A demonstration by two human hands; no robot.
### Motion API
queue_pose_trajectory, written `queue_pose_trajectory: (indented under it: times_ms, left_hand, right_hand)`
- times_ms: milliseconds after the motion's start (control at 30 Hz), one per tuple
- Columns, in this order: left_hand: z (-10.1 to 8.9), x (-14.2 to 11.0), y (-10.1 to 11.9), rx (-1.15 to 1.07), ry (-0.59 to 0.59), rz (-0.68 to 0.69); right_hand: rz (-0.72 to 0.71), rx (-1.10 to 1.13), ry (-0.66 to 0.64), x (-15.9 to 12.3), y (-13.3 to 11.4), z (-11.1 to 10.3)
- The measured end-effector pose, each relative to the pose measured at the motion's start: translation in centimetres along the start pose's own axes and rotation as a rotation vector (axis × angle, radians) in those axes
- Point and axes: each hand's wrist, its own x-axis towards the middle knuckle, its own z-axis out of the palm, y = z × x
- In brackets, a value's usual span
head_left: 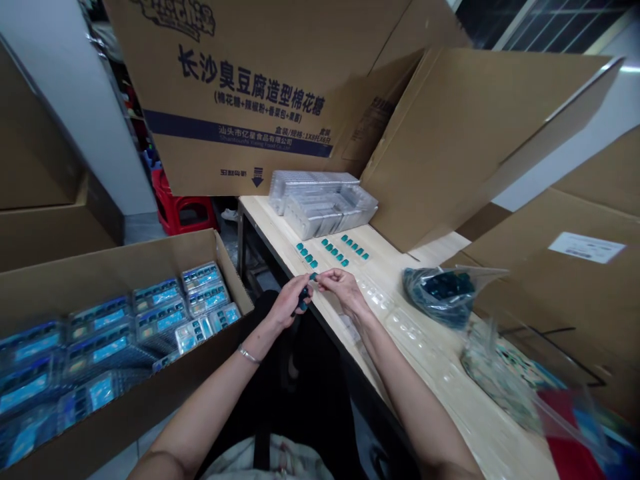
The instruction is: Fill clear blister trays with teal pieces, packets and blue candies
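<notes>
Teal piece (313,276) | pinched by your left hand (290,301) and right hand (343,287) at the table's (387,264) edge | more teal pieces (303,297) in your left hand (count unclear) | a loosened grip could drop those.

Your left hand (289,301) partly hides small glossy teal pieces (303,298); at eight o'clock, a brown cardboard box (100,275) is cropped.

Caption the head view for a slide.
Left hand and right hand meet at a small teal piece near rows of similar pieces on a pale table.
</notes>
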Motion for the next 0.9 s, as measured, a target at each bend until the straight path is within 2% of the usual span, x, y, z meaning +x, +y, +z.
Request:
queue_pose_trajectory:
  times_ms: [133,267,467,700,800,900]
  left_hand:
    - [0.5,0.1,-0.4,0.235,0.071,0.054]
    - [0.8,0.2,-0.6,0.363,0.141,0.108]
    - [0.8,-0.1,-0.2,0.395,0.071,0.123]
    - [0.2,0.0,0.4,0.563,-0.029,0.29]
    - [0.2,0.0,0.7,0.553,-0.078,0.226]
    - [0.3,0.0,0.6,0.472,-0.042,0.117]
  right_hand:
    - [-0.007,0.113,-0.015,-0.1,0.2,-0.2]
    - [-0.062,-0.052,-0.022,-0.6,-0.4,-0.3]
    - [-0.179,-0.33,-0.035,-1.6,-1.8,-0.7]
    - [-0.421,-0.541,-0.077,-1.7,-1.3,-1.0]
    - [-0.404,-0.584,-0.033,-1.7,-0.8,-1.0]
    - [-0.473,-0.743,0.101,-2.0,-0.5,-0.6]
